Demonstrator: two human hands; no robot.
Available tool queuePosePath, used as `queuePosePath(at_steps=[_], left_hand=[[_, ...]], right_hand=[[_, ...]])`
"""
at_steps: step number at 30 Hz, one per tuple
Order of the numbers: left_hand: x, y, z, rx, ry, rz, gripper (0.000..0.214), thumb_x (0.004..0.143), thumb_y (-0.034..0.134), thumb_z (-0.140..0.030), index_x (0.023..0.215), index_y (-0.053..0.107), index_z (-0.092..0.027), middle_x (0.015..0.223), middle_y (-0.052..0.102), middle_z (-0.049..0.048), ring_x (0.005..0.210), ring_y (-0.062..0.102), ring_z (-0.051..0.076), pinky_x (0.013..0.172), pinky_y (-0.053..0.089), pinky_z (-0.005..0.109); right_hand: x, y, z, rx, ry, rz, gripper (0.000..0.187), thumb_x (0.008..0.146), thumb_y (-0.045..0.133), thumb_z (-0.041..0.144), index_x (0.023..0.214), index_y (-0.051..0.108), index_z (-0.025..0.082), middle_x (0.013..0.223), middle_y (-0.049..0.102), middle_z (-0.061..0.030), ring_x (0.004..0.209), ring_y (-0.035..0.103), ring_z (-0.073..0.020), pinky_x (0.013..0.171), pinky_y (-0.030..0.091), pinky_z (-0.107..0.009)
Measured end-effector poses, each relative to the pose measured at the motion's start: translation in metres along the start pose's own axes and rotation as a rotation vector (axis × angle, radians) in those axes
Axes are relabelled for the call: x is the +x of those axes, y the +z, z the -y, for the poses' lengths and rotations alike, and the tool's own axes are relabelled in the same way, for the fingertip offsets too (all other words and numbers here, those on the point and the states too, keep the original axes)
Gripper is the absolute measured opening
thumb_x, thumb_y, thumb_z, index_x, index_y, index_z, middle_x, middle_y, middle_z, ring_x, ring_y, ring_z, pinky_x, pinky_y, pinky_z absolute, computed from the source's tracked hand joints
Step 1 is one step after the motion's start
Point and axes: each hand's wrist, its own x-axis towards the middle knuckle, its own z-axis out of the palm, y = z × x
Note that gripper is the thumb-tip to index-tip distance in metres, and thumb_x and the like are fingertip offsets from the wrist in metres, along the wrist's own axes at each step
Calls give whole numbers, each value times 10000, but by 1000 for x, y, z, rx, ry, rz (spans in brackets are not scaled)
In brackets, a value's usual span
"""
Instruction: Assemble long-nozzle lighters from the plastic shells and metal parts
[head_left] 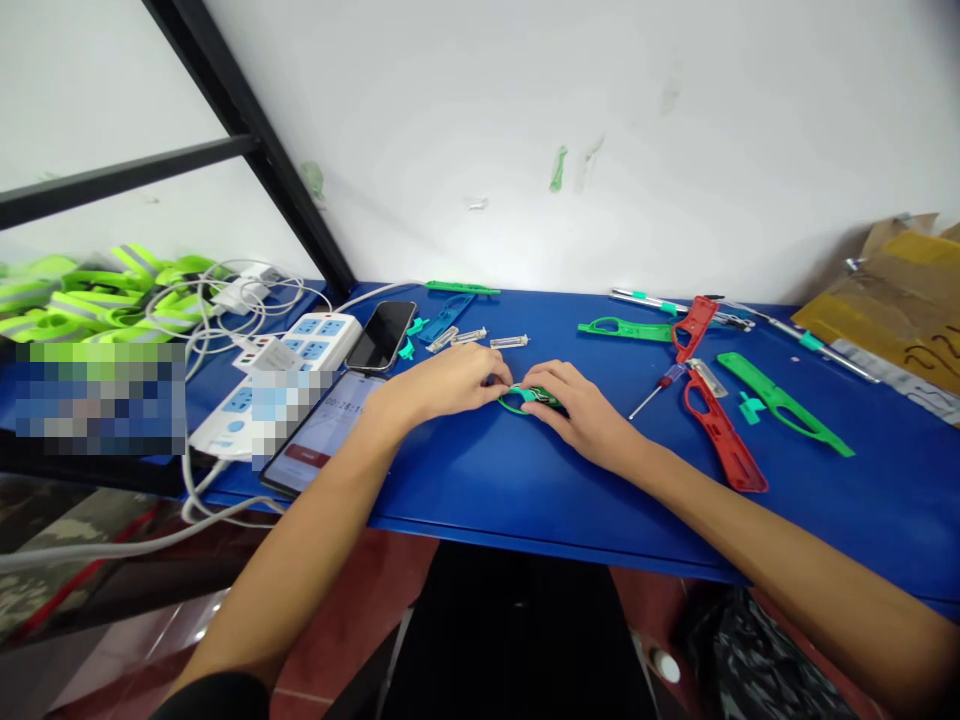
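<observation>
In the middle of the blue table, a green plastic lighter casing (513,401) lies between my hands, its far end hidden by my fingers. My left hand (466,378) comes from the left, its fingers closed on the casing's looped end. Across from it, my right hand (571,408) has its thumb and fingers bent around the other end. A teal piece shows at the casing between the fingertips. Small clear fuel tanks (509,342) lie just beyond my left hand. To the right are a screwdriver (660,389), red casing halves (724,430) and a green casing half (784,405).
On the left are a phone (382,335), another phone with a timer (322,430), a white power strip (322,335) and cables. Yellow-green reflective straps (112,295) lie farther left. Metal lighter tubes (675,305) are near the wall; a cardboard box (892,300) stands right.
</observation>
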Motion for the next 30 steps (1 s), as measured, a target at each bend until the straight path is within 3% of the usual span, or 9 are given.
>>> queuePosePath(at_steps=[6,12,19,26,30], left_hand=[[1,0,10,-26,86,17,313,1030,556,-220,1090,861,-184,1105,818,120,969,741,239,878,514,381],[1,2,8,31,88,-5,305,1004,558,-187,1005,862,-190,1032,814,93,838,709,187,814,494,340],[2,-3,-13,112,-37,-12,236,911,612,-112,882,839,-168,870,789,72,699,643,166,675,413,312],[6,13,-27,403,-97,-51,247,943,581,-85,959,827,-99,953,800,160,846,746,265,714,454,353],[6,21,-28,457,-116,-74,237,971,569,-95,1012,803,-90,976,804,179,861,767,281,693,443,354]], right_hand=[[1,-2,2,-28,-19,18,196,1135,570,317,1261,706,255,1287,702,-118,1132,647,-284,1034,562,-520],[0,-1,2,-36,-25,0,198,1121,597,292,1244,735,221,1264,717,-126,1102,654,-282,1003,574,-494],[1,1,2,-64,-43,-1,215,1130,569,300,1266,722,231,1274,731,-125,1102,663,-291,1004,576,-498],[0,1,-1,-14,-34,-34,148,1100,642,302,1214,717,246,1257,742,-116,1133,683,-296,1005,581,-491],[0,1,-4,1,-10,-49,111,1080,685,312,1157,729,244,1233,752,-109,1120,697,-288,983,585,-472]])
